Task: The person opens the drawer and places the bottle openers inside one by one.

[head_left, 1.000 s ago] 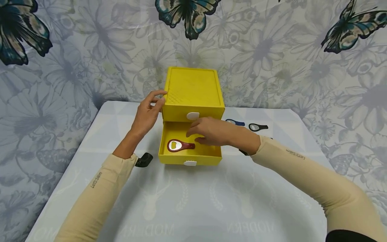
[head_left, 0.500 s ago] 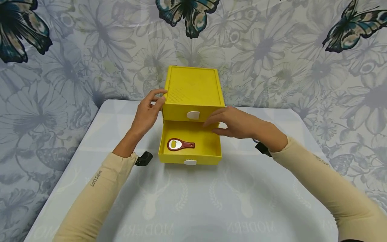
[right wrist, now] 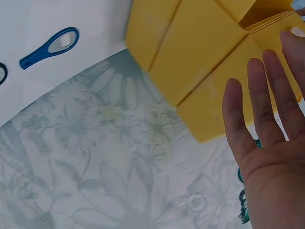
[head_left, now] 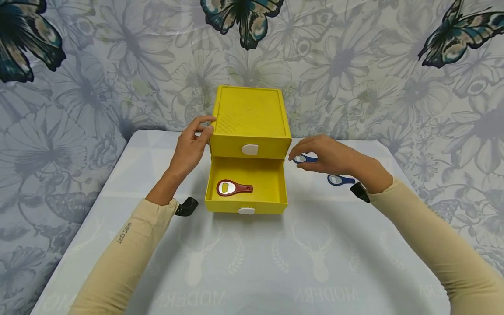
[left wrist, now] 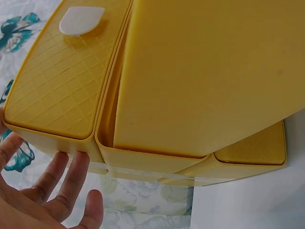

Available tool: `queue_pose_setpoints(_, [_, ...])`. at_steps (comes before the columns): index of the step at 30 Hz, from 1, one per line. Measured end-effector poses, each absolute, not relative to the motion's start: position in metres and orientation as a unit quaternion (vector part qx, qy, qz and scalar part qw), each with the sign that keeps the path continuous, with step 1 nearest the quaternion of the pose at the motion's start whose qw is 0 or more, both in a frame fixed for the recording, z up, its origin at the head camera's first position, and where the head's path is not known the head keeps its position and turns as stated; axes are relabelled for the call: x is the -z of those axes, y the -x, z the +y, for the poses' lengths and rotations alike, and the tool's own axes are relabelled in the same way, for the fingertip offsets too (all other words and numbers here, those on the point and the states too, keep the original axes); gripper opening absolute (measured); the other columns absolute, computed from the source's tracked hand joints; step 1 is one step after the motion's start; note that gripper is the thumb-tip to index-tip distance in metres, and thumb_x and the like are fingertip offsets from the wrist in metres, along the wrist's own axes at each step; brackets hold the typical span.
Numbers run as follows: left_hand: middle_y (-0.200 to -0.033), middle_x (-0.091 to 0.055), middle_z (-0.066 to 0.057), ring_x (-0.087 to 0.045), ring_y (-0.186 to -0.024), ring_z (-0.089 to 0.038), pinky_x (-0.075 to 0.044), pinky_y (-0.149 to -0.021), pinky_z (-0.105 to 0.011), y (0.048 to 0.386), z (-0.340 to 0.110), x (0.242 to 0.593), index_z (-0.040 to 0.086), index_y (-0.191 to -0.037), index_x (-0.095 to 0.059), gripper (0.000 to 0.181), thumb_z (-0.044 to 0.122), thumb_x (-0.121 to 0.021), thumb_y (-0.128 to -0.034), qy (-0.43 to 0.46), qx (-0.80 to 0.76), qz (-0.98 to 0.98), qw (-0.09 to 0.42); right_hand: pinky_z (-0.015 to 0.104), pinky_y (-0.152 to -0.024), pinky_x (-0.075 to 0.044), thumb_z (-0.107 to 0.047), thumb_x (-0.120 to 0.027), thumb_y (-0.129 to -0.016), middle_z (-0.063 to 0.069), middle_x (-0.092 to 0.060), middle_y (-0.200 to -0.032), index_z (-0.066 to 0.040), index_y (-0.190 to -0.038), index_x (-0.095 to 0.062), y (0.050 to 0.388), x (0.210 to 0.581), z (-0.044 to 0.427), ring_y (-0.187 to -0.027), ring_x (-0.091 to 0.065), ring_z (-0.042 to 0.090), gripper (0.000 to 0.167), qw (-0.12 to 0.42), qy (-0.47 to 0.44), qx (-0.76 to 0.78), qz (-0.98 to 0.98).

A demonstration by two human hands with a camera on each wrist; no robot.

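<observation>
A yellow two-drawer box stands on the table, its lower drawer pulled out. In that drawer lies a bottle opener with a dark red handle. My left hand rests against the box's upper left side; the left wrist view shows fingertips touching the wall, fingers extended. Right of the box, my right hand hovers with nothing held, thumb and fingers apart. A blue bottle opener shows between its thumb and fingers, on the table below. Another blue bottle opener lies under the right wrist.
The upper drawer, with a white handle, is closed. A patterned wall covering with butterflies rises close behind the table. At the left edge of the right wrist view, a dark ring-shaped end shows in part.
My right hand has moved from over the lower drawer, rightward past the box, to above the blue bottle opener. The left hand and red bottle opener stay in place.
</observation>
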State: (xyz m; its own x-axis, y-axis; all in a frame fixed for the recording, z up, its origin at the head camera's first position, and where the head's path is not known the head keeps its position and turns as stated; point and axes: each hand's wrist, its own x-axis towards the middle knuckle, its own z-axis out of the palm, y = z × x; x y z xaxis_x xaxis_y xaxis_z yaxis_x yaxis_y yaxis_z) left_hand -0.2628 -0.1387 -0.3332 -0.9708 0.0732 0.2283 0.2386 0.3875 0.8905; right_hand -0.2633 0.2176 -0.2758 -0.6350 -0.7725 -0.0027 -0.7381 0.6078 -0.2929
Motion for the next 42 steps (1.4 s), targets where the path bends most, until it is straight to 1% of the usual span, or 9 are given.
queue_pose_setpoints(5, [-0.127,-0.058,-0.017,-0.061,-0.1,-0.032,-0.046,-0.085,-0.041,0.263,-0.14,0.333,0.026,-0.145,-0.05,0.043,0.043,-0.044,-0.106,0.092,0.544,-0.831,0.076,0.043,-0.089,-0.056,-0.01,-0.072,-0.092,0.001,-0.072,-0.116,-0.014,-0.114,-0.074,0.273,0.283,0.235,-0.106,-0.067,0.022,0.023,0.076,0.406,0.148,0.899])
queue_pose_setpoints(9, [-0.127,-0.057,-0.017,-0.061,-0.101,-0.033,-0.046,-0.087,-0.042,0.263,-0.141,0.334,0.026,-0.145,-0.05,0.043,0.043,-0.044,-0.106,0.091,0.543,-0.831,0.076,0.046,-0.088,-0.057,-0.011,-0.072,-0.092,0.003,-0.071,-0.118,-0.014,-0.115,-0.074,0.28,0.292,0.248,-0.107,-0.067,0.027,0.023,0.097,0.365,0.149,0.914])
queue_pose_setpoints(14, [-0.127,-0.057,-0.017,-0.06,-0.099,-0.032,-0.046,-0.084,-0.042,0.262,-0.142,0.335,0.026,-0.144,-0.05,0.042,0.043,-0.044,-0.1062,0.09,0.542,-0.832,0.078,0.049,-0.091,-0.056,-0.01,-0.072,-0.092,0.007,-0.07,-0.121,-0.011,-0.117,-0.073,0.293,0.308,0.267,-0.112,-0.066,0.033,0.026,0.12,0.314,0.141,0.931])
queue_pose_setpoints(19, [-0.127,-0.058,-0.017,-0.06,-0.099,-0.032,-0.046,-0.084,-0.041,0.263,-0.142,0.335,0.027,-0.145,-0.05,0.042,0.043,-0.044,-0.1063,0.089,0.54,-0.833,0.079,0.051,-0.095,-0.053,-0.011,-0.07,-0.093,0.01,-0.069,-0.124,-0.01,-0.12,-0.072,0.302,0.323,0.285,-0.117,-0.063,0.035,0.027,0.15,0.285,0.128,0.938])
queue_pose_setpoints(25, [-0.126,-0.057,-0.017,-0.06,-0.096,-0.031,-0.045,-0.083,-0.04,0.263,-0.142,0.334,0.027,-0.145,-0.05,0.042,0.043,-0.044,-0.1064,0.087,0.54,-0.833,0.081,0.049,-0.091,-0.054,-0.009,-0.073,-0.089,0.013,-0.069,-0.12,-0.01,-0.117,-0.073,0.308,0.344,0.306,-0.111,-0.063,0.034,0.027,0.157,0.264,0.114,0.945])
queue_pose_setpoints(31, [-0.128,-0.057,-0.017,-0.059,-0.096,-0.031,-0.045,-0.083,-0.041,0.262,-0.143,0.335,0.026,-0.145,-0.05,0.042,0.042,-0.043,-0.1067,0.088,0.538,-0.835,0.078,0.053,-0.096,-0.051,-0.006,-0.074,-0.088,0.019,-0.063,-0.131,-0.005,-0.12,-0.07,0.31,0.368,0.326,-0.119,-0.059,0.041,0.032,0.2,0.23,0.101,0.947])
queue_pose_setpoints(35, [-0.129,-0.057,-0.017,-0.06,-0.099,-0.032,-0.046,-0.084,-0.04,0.263,-0.141,0.335,0.026,-0.145,-0.05,0.043,0.043,-0.043,-0.1066,0.089,0.537,-0.835,0.078,0.057,-0.097,-0.048,-0.005,-0.072,-0.088,0.02,-0.065,-0.125,-0.005,-0.118,-0.072,0.31,0.378,0.336,-0.118,-0.057,0.043,0.029,0.208,0.218,0.086,0.95])
queue_pose_setpoints(37, [-0.13,-0.057,-0.017,-0.061,-0.1,-0.032,-0.046,-0.081,-0.04,0.263,-0.14,0.334,0.026,-0.145,-0.049,0.042,0.042,-0.043,-0.1066,0.088,0.537,-0.835,0.078,0.058,-0.097,-0.048,-0.003,-0.072,-0.087,0.02,-0.066,-0.123,-0.005,-0.116,-0.072,0.308,0.382,0.34,-0.117,-0.058,0.043,0.029,0.205,0.221,0.08,0.95])
queue_pose_setpoints(42, [-0.13,-0.057,-0.017,-0.062,-0.101,-0.033,-0.044,-0.074,-0.039,0.264,-0.137,0.333,0.026,-0.145,-0.049,0.042,0.042,-0.043,-0.1065,0.087,0.537,-0.836,0.076,0.058,-0.1,-0.046,0.0,-0.073,-0.085,0.023,-0.062,-0.131,-0.007,-0.119,-0.071,0.308,0.396,0.345,-0.124,-0.055,0.045,0.035,0.212,0.216,0.062,0.951])
